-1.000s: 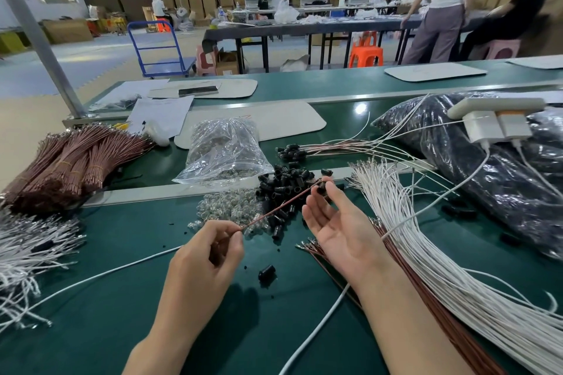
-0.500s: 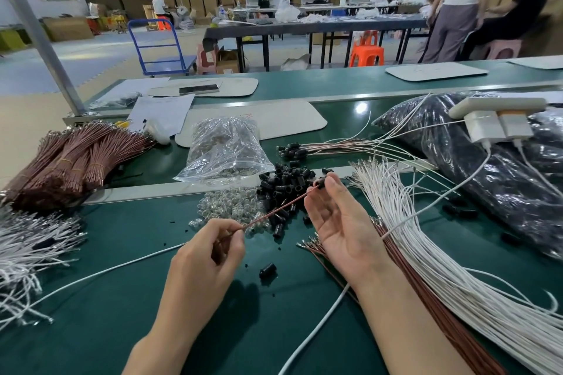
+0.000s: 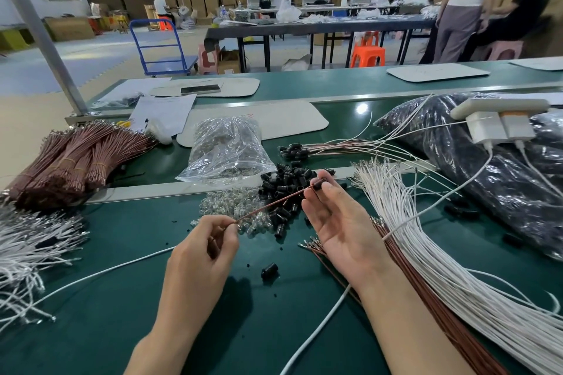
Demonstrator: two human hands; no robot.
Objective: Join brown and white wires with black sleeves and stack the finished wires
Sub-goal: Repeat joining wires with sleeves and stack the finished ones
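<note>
A single brown wire (image 3: 271, 205) runs between my two hands above the green bench. My left hand (image 3: 207, 246) pinches its near end. My right hand (image 3: 338, 219), palm up, pinches a black sleeve (image 3: 317, 185) on the wire's far tip. A pile of loose black sleeves (image 3: 286, 183) lies just behind the wire. Loose white wires (image 3: 426, 240) and brown wires (image 3: 408, 277) fan out under my right forearm. A stack of finished wires with black sleeves (image 3: 307, 149) lies further back.
Bundled brown wires (image 3: 70, 161) and loose white wires (image 3: 27, 246) lie at the left. A clear bag (image 3: 227, 149) and small clear bulbs (image 3: 231, 207) sit mid-bench. A dark plastic bag (image 3: 493, 173) with a white charger block (image 3: 499, 125) fills the right. One stray sleeve (image 3: 269, 270) lies near my wrists.
My right hand has risen slightly and its fingers have closed onto the sleeve at the wire tip. My left hand keeps its hold on the wire.
</note>
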